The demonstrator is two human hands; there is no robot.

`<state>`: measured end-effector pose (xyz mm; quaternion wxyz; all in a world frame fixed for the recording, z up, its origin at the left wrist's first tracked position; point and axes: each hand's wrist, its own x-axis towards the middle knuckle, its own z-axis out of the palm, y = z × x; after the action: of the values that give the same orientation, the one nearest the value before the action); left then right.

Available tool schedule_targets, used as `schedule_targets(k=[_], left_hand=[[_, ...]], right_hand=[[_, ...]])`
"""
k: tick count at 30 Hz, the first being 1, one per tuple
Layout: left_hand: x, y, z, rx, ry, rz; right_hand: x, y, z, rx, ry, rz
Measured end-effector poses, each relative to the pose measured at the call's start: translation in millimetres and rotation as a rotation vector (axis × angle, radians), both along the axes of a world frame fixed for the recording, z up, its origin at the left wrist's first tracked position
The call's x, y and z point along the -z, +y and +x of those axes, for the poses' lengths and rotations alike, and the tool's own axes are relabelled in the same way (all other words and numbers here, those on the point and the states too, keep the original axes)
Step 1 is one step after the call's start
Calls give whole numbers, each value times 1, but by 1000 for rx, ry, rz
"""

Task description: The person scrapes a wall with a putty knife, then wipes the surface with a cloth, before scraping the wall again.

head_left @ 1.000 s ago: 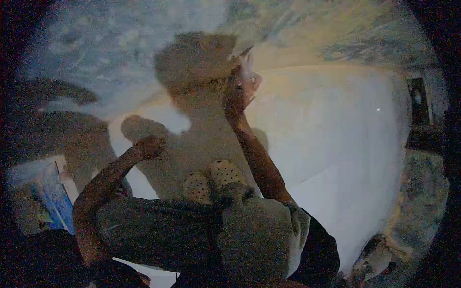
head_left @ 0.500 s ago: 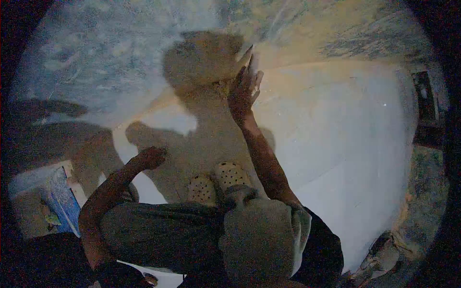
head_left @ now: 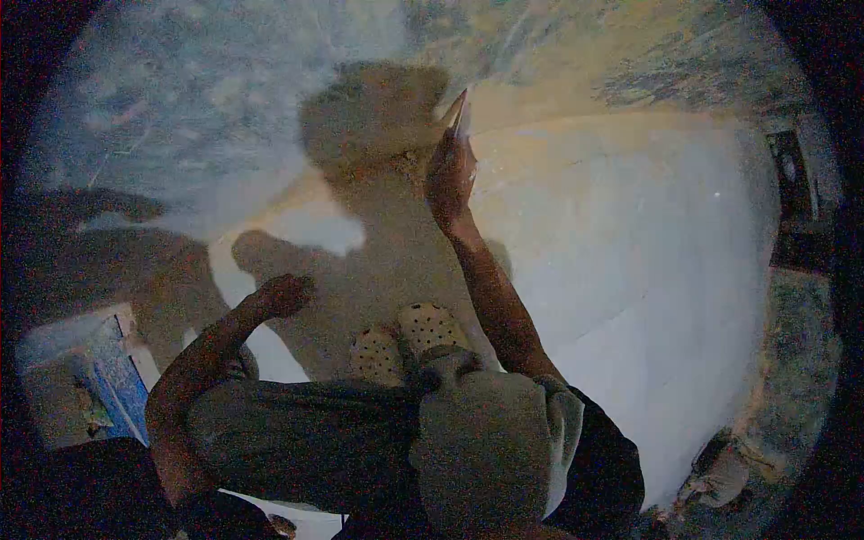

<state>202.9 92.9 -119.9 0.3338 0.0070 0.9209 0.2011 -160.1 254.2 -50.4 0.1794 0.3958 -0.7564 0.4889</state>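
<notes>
My right hand (head_left: 450,175) reaches forward at arm's length, shut on a thin flat blade (head_left: 461,110) like a trowel. The blade stands edge-up at the border where the smooth pale floor (head_left: 630,234) meets the rough mottled surface (head_left: 225,108). My left hand (head_left: 286,292) is a closed fist with nothing in it, held above my bent left knee. The light is dim, and my own shadow (head_left: 373,117) falls across the spot beside the blade.
I squat, with two perforated clogs (head_left: 405,337) below my knees. A blue object (head_left: 112,391) lies at the left edge. A dark box-like thing (head_left: 792,180) stands at the far right, and a crumpled bundle (head_left: 720,472) lies at the lower right.
My right hand has turned from spread fingers to edge-on, and the blade now points up more steeply. The left fist has stayed in place.
</notes>
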Motion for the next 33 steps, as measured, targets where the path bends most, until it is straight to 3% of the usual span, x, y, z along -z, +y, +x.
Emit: schedule_targets(k=[3, 7, 9, 10, 12, 13, 15, 16, 18, 20, 22, 24, 25, 26, 28, 30, 31, 33], left_hand=[[8, -6, -1, 5, -103, 14], [-33, 4, -14, 190, -23, -111], [-35, 4, -13, 143, 2, -77], [-32, 4, -12, 143, -2, -76], [-19, 6, -10, -127, -210, -30], [-4, 1, 1, -126, -209, -29], [29, -16, 25, 325, 169, -37], [9, -8, 11, 324, 175, -35], [-29, 1, -12, 151, -117, -58], [-21, -10, -3, 238, -1, -80], [-15, -10, 0, 326, 110, -106], [-11, 3, -12, -164, -99, -45], [-19, 8, -18, -163, -102, -50], [-28, 9, -20, -192, -129, 5], [-16, 2, -10, -216, -150, 59], [24, -13, 17, 260, 168, -12], [15, -7, 8, 256, 165, -6], [-2, 0, -11, 205, -278, -183]], right_hand=[[-2, -6, 1, -38, -108, -96], [-2, -8, -2, 33, -406, -34], [8, -11, -14, -78, 63, -265], [7, -11, -16, -78, 60, -264], [2, -12, -17, -70, -365, -217], [-4, -12, -15, -63, -505, -199], [-10, -8, -9, 33, -276, -118], [-8, -8, -9, 65, -197, -90], [6, -8, -9, -89, -289, -93], [35, -13, -15, -30, -296, -13], [22, -17, -11, 29, -308, 60], [-5, -21, -15, 50, -813, 1], [16, -23, -16, 49, -817, -4], [41, -30, -12, -31, -570, -118], [40, -28, -4, -105, -312, -229], [-23, -7, 10, -146, -327, -136], [-7, -6, -3, -148, -331, -130], [8, -13, -30, 71, -71, -15]])
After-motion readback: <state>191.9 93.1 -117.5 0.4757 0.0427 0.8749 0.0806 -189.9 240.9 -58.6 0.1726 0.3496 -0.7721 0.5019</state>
